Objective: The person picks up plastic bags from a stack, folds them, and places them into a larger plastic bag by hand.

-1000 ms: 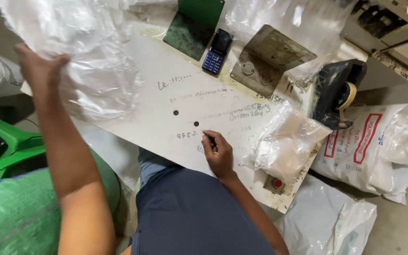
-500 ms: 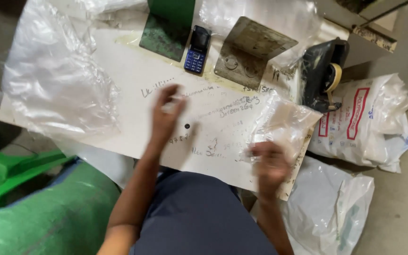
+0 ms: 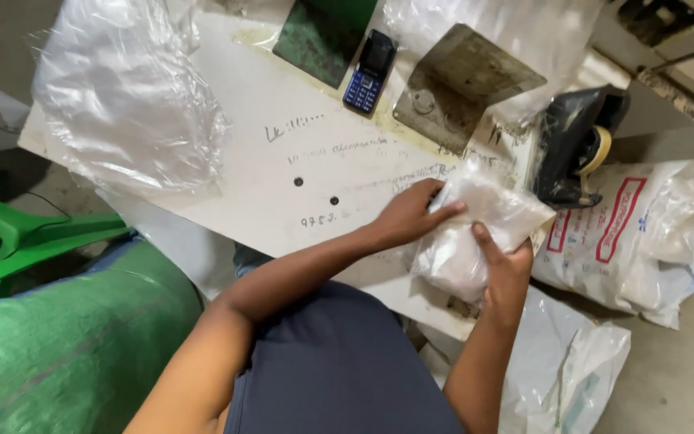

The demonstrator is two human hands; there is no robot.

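Clear plastic packet (image 3: 475, 233), both hands' grip closed on it (left hand (image 3: 411, 217) above, right hand (image 3: 504, 273) below)

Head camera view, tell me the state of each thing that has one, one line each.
Small clear bag: filled white, held by both hands.
Left hand: gripping the bag's top.
Right hand: gripping its lower side.
Mobile phone: face up, screen dark.
Tape dispenser: upright, roll loaded.
Large clear bag: crumpled.
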